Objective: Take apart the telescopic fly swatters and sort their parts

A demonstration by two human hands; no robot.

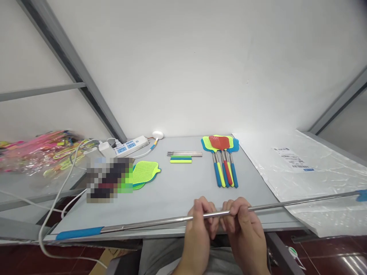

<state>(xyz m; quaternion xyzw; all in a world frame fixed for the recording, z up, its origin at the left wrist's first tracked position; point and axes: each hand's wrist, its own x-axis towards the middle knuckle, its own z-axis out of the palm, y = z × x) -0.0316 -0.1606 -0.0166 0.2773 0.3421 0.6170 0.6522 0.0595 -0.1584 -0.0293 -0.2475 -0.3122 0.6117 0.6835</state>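
Left hand [200,219] and right hand [243,219] side by side, lower center of frame; both curled, thumbs and fingers pinching a long telescopic rod [151,222]; rod runs nearly across the frame, blue grip [79,233] at lower left, blue end piece [361,195] at right edge, partly cut off; gray table [172,194] beneath; bunch of fly swatters [220,143] right of center, heads overlapping, handles toward the hands; short metal rods [185,154] near center, loose colored grips [181,161] just below them; loose mesh heads [145,172] stacked left of center; power strip [132,146] above those; white plastic bag [275,168] at right.
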